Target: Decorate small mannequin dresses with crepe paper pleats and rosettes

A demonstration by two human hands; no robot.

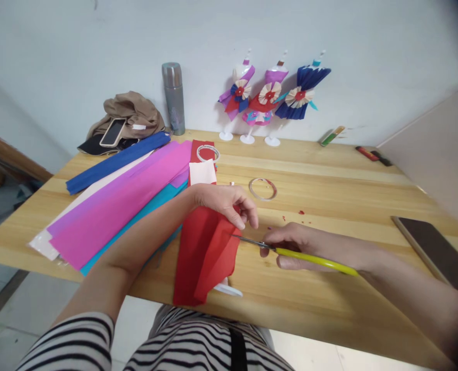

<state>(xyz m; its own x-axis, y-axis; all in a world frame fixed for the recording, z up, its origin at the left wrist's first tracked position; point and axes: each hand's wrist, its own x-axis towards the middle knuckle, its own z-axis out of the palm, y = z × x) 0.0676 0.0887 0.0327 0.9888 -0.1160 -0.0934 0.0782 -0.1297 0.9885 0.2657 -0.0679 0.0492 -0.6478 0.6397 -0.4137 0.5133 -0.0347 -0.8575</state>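
My right hand [291, 242] is closed around scissors with yellow handles [316, 260]. Their blades point left and meet the right edge of a red sheet of crepe paper [196, 252], near its top. Thumb and bent fingers of my left hand [231, 203] pinch that sheet at its upper edge, just above the blade tips. The paper hangs in folds over the near part of the table. A white rounded object [229, 290] peeks out from beneath its lower right corner.
Left lie coloured paper sheets [124, 201]. Behind stand a flask [174, 100] and three dressed figures on white stands [247, 139]. Tape rings [262, 189] and red scraps [301, 212] lie mid-table. A dark flat device [434, 247] is at right; a phone [113, 132] rests by brown cloth [136, 113].
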